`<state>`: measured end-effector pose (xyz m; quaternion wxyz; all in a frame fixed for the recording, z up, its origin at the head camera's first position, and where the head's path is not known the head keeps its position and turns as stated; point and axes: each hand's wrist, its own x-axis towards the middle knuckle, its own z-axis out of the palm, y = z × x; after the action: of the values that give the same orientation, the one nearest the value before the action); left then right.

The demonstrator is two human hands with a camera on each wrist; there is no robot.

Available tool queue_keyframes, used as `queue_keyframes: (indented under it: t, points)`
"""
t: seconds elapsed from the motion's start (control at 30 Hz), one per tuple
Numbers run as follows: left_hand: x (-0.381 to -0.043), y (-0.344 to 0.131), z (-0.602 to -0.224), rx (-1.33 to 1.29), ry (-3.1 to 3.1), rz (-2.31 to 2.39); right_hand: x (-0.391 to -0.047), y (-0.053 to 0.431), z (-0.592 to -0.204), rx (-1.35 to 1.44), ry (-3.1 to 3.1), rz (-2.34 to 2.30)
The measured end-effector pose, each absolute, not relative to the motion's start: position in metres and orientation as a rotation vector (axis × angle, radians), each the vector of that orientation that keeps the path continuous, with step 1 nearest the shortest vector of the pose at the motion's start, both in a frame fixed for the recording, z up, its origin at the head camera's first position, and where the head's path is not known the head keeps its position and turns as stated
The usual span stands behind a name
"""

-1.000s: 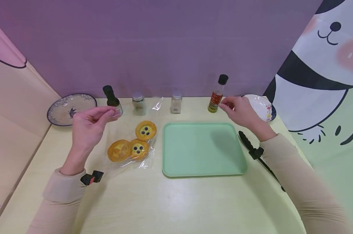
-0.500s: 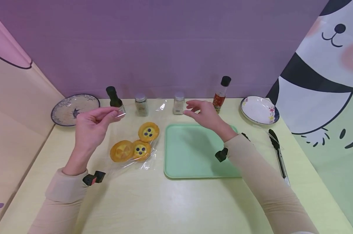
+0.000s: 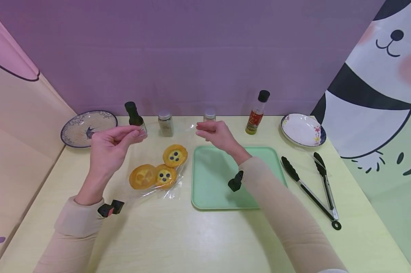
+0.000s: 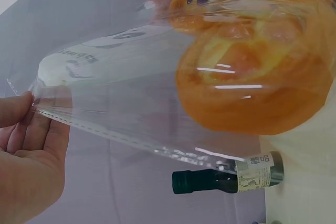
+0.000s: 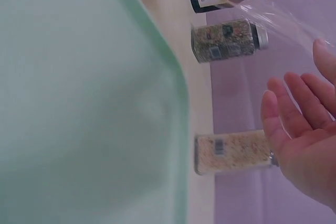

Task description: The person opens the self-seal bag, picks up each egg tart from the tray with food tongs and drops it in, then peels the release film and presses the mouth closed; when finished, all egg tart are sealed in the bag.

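Note:
My left hand [image 3: 106, 146] pinches the top edge of a clear plastic bag [image 4: 121, 93] between thumb and fingertips. Inside are three round golden pastries: one with a patterned top [image 3: 142, 176], two with dark blue dots, such as the rear one [image 3: 175, 155]. In the left wrist view the bag's side hangs taut from that pinch. My right hand [image 3: 217, 136] is raised above the back left of the green tray [image 3: 225, 206], near the bag's other top corner. Seen from the right wrist, its fingers [image 5: 294, 114] are relaxed, with the thumb apart from them and the plastic just beyond.
Along the back stand a dark green bottle [image 3: 134, 115], a herb jar [image 3: 166, 124], a second shaker jar [image 5: 233, 152] and a red-labelled bottle [image 3: 255, 117]. A blue-rimmed plate [image 3: 74, 131] lies left, a flowered bowl [image 3: 300, 129] right. Spread black-tipped tongs [image 3: 314, 197] lie right of the tray.
My right hand has swept left from beside the red-labelled bottle to near the bag's right corner, uncovering the tongs and bowl. The left hand keeps its pinch in nearly the same place.

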<state>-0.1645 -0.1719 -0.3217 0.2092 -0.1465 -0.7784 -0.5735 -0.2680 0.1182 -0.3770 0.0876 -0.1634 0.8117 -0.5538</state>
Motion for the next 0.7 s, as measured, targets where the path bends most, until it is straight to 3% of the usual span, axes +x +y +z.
queue_keyframes:
  t: [0.33,0.7]
  points:
    - [-0.163,-0.173,-0.320,-0.377,-2.204,-1.581,-0.271,0.107,-0.384,-0.364,2.090,-1.805]
    - [-0.163,-0.192,-0.326,-0.331,-2.146,-1.640,-0.265,0.108,-0.379,-0.402,2.199,-1.788]
